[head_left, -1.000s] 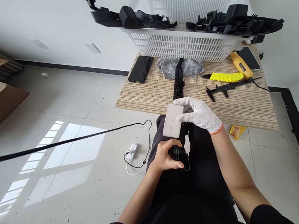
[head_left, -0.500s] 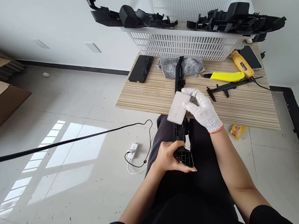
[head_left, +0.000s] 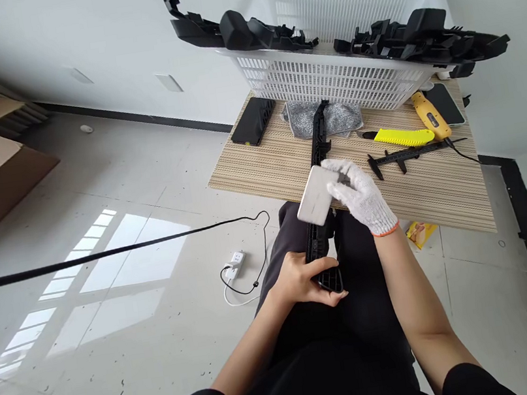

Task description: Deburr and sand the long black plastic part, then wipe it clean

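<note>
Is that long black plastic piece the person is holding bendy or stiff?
Probably stiff: the long black plastic piece runs straight from the left hand to the table without sagging. Likely light too, since its ribbed, open frame looks hollow and one bare hand grips its near end.

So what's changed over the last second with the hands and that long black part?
The gloved right hand slid the grey flat block up along the long black part, away from the body toward the table. The bare left hand kept its grip on the part's near end. Basket and tools unchanged.
</note>
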`<action>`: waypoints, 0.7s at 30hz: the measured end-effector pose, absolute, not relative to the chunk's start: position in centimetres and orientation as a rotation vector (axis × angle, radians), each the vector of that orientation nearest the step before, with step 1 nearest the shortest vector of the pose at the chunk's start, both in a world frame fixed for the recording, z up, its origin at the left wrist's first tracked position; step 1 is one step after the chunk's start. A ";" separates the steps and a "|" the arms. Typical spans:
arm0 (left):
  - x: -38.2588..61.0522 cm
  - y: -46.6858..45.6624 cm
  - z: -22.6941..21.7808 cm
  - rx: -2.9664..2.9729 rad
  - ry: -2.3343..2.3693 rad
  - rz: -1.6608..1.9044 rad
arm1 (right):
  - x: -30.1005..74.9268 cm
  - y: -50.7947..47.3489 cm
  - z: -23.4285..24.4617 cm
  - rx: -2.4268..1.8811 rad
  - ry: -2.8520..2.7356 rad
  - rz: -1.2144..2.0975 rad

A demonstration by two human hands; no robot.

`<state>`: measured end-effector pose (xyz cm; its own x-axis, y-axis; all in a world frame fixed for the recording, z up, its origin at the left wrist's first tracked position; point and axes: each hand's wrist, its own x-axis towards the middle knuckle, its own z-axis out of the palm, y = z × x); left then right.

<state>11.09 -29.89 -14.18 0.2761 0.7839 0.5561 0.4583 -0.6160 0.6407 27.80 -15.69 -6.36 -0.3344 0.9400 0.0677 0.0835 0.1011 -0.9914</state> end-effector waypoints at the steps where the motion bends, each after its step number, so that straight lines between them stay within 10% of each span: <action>1: 11.0 -29.8 -14.0 2.204 1.114 1.263 | 27.7 -15.7 -6.4 -1.016 -1.599 1.371; 21: 10.8 -29.1 -12.7 2.234 1.084 1.295 | 28.0 -15.8 -6.3 -0.991 -1.778 1.375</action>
<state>10.83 -29.07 -12.74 0.2936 0.7543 0.5873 0.4451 -0.6516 0.6143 27.99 -15.78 -6.35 -0.4856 0.8723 0.0572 0.1637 0.1549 -0.9743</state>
